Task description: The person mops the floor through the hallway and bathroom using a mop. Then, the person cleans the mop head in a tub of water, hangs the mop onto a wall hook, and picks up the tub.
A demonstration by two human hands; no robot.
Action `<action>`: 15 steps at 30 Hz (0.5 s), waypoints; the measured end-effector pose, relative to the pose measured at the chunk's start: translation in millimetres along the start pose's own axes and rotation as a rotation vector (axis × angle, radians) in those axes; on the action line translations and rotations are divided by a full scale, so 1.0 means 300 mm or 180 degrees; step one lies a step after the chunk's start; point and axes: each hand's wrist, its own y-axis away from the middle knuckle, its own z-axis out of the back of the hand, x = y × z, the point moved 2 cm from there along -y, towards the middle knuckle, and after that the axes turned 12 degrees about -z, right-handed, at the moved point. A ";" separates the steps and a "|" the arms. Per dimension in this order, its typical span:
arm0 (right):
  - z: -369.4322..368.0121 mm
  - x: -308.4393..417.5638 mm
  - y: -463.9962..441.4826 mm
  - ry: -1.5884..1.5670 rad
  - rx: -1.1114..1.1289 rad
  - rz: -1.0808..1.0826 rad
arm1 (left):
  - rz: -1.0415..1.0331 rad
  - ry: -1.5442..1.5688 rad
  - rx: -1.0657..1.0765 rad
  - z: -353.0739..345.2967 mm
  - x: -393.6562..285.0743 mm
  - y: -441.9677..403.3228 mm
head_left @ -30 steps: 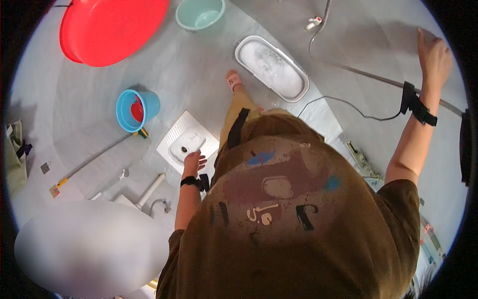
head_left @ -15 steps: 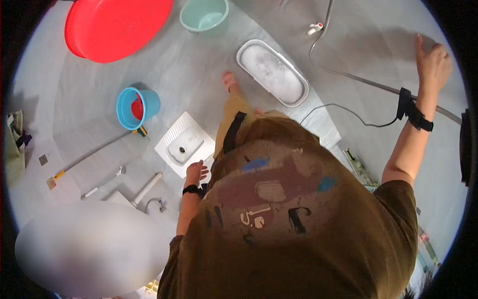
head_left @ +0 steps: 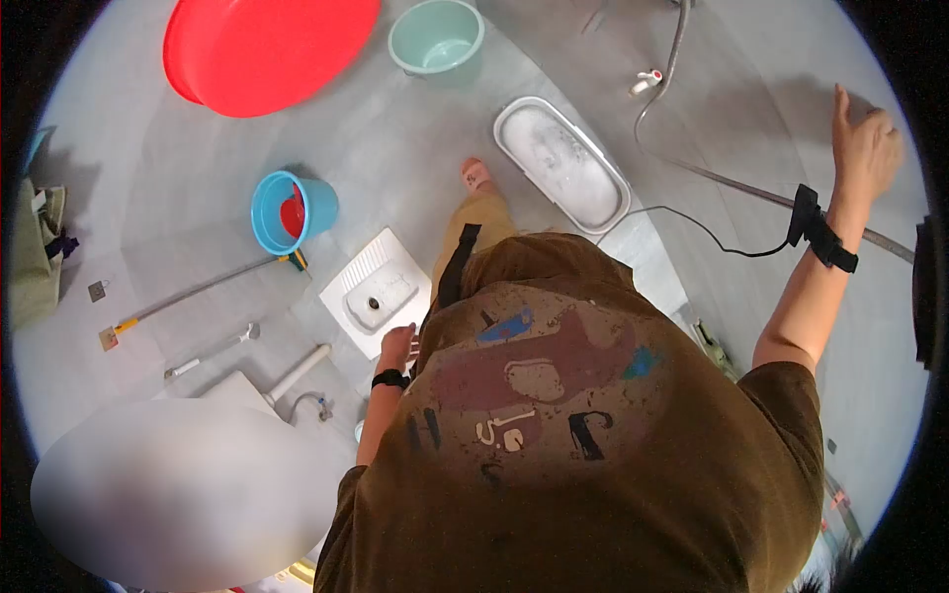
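Note:
My left hand (head_left: 399,346) hangs beside my left hip, its fingers apart and partly hidden by the brown shirt (head_left: 633,445); nothing shows in it. It is nearest to the white squat toilet (head_left: 346,289) in the floor. My right hand (head_left: 867,153) is raised at the grey wall on the far right, thumb stretched out from the bent fingers, with nothing visible in it. Whether it touches the wall is unclear. A grey metal hose (head_left: 732,182) passes behind my right wrist. A black strap is on each wrist.
Ahead is an oblong tub (head_left: 563,163) of foamy water. A green basin (head_left: 436,40) and large red basin (head_left: 267,49) stand farther off. The blue bucket (head_left: 321,208) holds a red object (head_left: 293,211). A long-handled tool (head_left: 203,290) lies nearby. A wall tap (head_left: 646,81) is beside the hose.
The view has shifted, so basins, tub and bucket appear lower and farther right. My left hand has drawn closer to the shirt; my right hand remains raised at the wall.

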 end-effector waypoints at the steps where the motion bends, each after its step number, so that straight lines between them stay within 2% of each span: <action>1: -0.004 0.005 0.000 0.0026 -0.0058 0.0043 | 0.0057 -0.0050 0.0004 -0.007 -0.001 0.016; 2: -0.035 0.003 0.000 0.0022 -0.0049 0.0090 | 0.0114 -0.0100 0.0009 -0.014 -0.002 0.034; 4: -0.092 0.000 0.009 -0.0097 -0.0470 0.0099 | 0.0173 -0.0083 0.0061 -0.002 0.045 0.021; 6: -0.112 -0.012 -0.008 -0.0045 -0.0361 0.0328 | 0.0220 -0.0194 0.0124 -0.011 0.114 0.030; 9: -0.068 -0.011 -0.004 0.0084 -0.0374 0.0478 | -0.0149 -0.0300 0.0282 -0.037 0.319 -0.020; 11: -0.057 0.003 -0.013 0.0135 -0.0476 0.0400 | 0.0503 0.0307 0.0288 -0.066 0.418 -0.044; 12: -0.067 0.000 -0.015 0.0121 -0.0307 0.0327 | 0.0342 0.0282 0.0292 -0.076 0.487 -0.075; 13: -0.064 0.001 -0.015 0.0112 -0.0227 0.0314 | 0.0359 0.0296 0.0294 -0.071 0.418 -0.011; 14: -0.061 0.001 -0.014 0.0103 -0.0147 0.0300 | 0.0348 0.0361 0.0149 -0.072 0.223 0.106; 15: -0.057 0.007 -0.011 0.0087 -0.0253 0.0325 | 0.0308 0.0345 0.0107 -0.071 0.223 0.100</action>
